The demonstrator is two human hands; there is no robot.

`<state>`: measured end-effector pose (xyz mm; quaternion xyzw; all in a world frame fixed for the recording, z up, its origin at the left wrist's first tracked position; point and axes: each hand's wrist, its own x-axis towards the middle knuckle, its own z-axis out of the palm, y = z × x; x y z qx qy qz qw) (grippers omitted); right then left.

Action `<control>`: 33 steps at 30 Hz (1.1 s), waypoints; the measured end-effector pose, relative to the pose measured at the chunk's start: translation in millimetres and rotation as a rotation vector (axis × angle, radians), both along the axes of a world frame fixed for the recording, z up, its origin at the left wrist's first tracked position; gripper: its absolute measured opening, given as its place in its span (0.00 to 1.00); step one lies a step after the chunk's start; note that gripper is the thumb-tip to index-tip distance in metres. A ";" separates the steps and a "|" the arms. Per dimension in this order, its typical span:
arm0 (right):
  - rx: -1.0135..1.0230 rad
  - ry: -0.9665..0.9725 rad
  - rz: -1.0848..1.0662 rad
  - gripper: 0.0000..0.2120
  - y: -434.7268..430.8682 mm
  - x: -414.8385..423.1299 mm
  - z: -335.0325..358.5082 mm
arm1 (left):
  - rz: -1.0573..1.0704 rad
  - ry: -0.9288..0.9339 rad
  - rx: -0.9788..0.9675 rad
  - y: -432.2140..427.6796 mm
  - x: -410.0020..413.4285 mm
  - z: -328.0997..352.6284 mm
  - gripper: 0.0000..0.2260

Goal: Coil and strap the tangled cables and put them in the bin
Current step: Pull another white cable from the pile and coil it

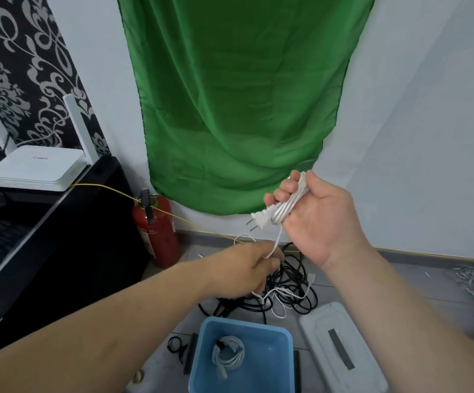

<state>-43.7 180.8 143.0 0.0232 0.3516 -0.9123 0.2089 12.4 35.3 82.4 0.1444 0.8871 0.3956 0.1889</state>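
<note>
1. Head view, bottom centre: the blue bin (272, 373) is seen open. One grey-white coil (227, 354), already bundled, lies on its floor. Nothing else is made out inside.
2. A grey lid (318, 324) is laid just right of the bin, with a dark strip (340, 348) on it. Whether that strip is a strap cannot be told.
3. Above the bin, centre frame: a black cable tangle (295, 282) is spread on the floor, with a thin white run threaded through it.
4. The left hand (247, 268) is held over the tangle and is blurred. The slack of the white cable (286, 205) looks pinched at its fingertips.
5. The right hand (315, 219) is held higher and to the right, palm towards the camera. Its fingers are curled round the wound part of the white cable. The plug (261, 219) sticks out at lower left.
6. Key relation: the bundle's long axis is set from upper right to lower left. The free tail drops from its lower end down-left to the left hand, then into the tangle. The left hand is nearer the slack, so the next wrap is judged to be fed by it. A snag in the black cables is likely. The bin sits below both hands.
7. Far: a fire extinguisher (156, 228) at centre left, a green cloth (238, 95) hung on the wall behind.
</note>
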 end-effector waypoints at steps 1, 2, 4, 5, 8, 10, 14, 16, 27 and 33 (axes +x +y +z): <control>0.076 -0.011 -0.047 0.11 0.6 -3.3 -4.6 | -0.017 0.025 -0.016 1.8 0.6 0.0 0.04; 0.172 -0.006 -0.091 0.11 0.5 -6.2 -9.8 | -0.022 0.066 -0.032 1.6 -0.2 1.8 0.04; 0.444 0.065 -0.167 0.10 -0.2 -10.7 -20.7 | -0.018 0.119 -0.026 -0.4 -0.8 7.2 0.02; 0.608 0.124 -0.191 0.10 0.1 -11.9 -25.2 | -0.024 0.112 0.009 -1.3 -0.2 10.1 0.02; 1.052 0.349 -0.175 0.11 5.4 -12.0 -32.9 | -0.057 0.070 0.068 -2.4 2.6 18.3 0.02; 1.198 0.467 -0.121 0.13 11.0 -11.4 -34.5 | -0.038 0.085 0.078 -8.4 -0.6 26.6 0.01; 1.265 0.519 0.118 0.12 13.2 -5.6 -31.4 | 0.068 0.343 0.050 -38.1 -17.6 40.2 0.03; 1.147 0.461 0.272 0.14 8.3 0.4 -30.8 | 0.143 0.560 0.063 -48.8 -23.6 40.3 0.05; 0.178 0.087 0.468 0.17 -11.2 17.0 -3.1 | 0.410 0.218 0.444 -35.4 -19.0 28.8 0.15; -0.085 -0.010 0.132 0.13 -5.7 4.1 -0.5 | 0.277 -0.122 0.285 -15.4 -5.5 5.4 0.11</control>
